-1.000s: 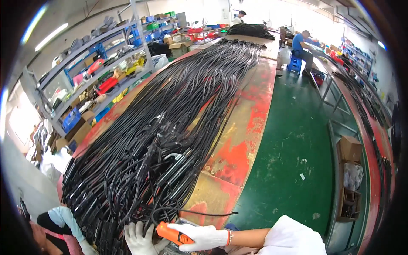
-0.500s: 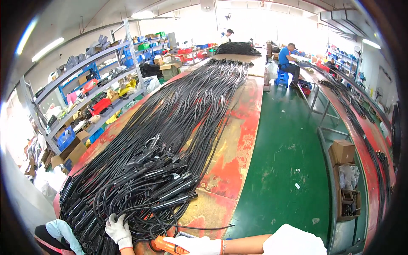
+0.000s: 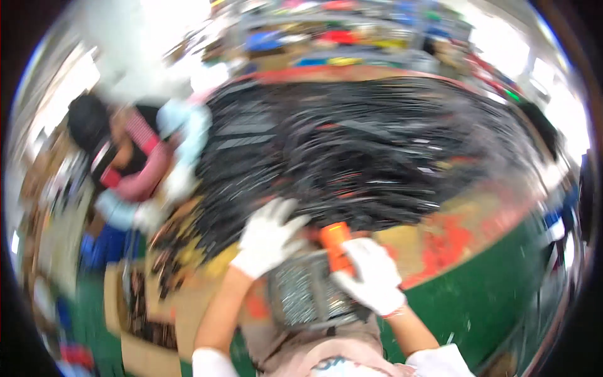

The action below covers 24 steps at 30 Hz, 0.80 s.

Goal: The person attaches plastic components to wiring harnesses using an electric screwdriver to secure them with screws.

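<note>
**One left hand (image 3: 264, 242), one right hand (image 3: 372, 273), a parts tray (image 3: 320, 288) between and below them**

The relation that seems to matter most is how the black cables (image 3: 326, 157) lie from the fingers: directly beyond the parts tray, on the side away from the body, spread broadly to both sides of it. Their long axis runs mostly left to right, crossways to the outstretched forearms. The left hand is the nearer one; its white-gloved fingers reach past the tray's far left corner, up to the near edge of the cables. Those fingers look parted, but the picture is badly smeared, so I cannot tell whether they pinch a cable or merely rest there.

The right hand, beside the tray's far right corner, is wrapped around an orange tool (image 3: 336, 242). The tool's long axis points away from the body, tilted slightly left, and its front end sticks out beyond the tray's far rim, just short of the cables and to the right of the left fingertips.

Small shiny pieces (image 3: 294, 292) fill the tray's compartments. Bare red and tan table (image 3: 443, 245) shows to the tray's right; well to its left are a co-worker (image 3: 147, 154) and a cardboard box (image 3: 151, 355).
</note>
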Tool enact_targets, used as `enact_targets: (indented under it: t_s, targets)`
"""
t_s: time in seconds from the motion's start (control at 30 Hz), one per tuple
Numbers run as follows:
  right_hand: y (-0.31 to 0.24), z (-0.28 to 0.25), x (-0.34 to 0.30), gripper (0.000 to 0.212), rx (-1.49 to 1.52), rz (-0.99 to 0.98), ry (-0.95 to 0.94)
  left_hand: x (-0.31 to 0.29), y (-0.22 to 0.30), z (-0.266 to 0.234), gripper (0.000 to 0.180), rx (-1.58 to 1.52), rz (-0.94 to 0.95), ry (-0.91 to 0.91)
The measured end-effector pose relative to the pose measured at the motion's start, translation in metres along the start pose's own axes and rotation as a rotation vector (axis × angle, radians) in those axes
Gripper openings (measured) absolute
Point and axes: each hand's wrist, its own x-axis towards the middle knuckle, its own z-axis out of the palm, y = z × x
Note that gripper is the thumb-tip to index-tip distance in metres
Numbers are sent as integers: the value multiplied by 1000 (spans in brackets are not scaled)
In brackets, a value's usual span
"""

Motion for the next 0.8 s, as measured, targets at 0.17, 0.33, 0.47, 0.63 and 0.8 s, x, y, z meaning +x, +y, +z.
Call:
enact_targets:
  t_s: [0.17,0.33,0.47,0.63,0.8]
  targets:
    - [-25,11,13,54,77,-138,42,-124,32,-35,47,-46,-388,117]
    - [-102,40,84,45,96,-588,-313,-238,47,-65,39,62,-889,137]
    - [-113,127,127,40,10,-811,-356,-294,12,-81,34,242,-1149,4]
    - [-106,209,142,41,-178,-846,-353,-298,-29,-84,24,490,-1141,-244]
    - [-105,216,142,33,-305,-780,-377,-303,-46,-105,21,472,-979,-525]
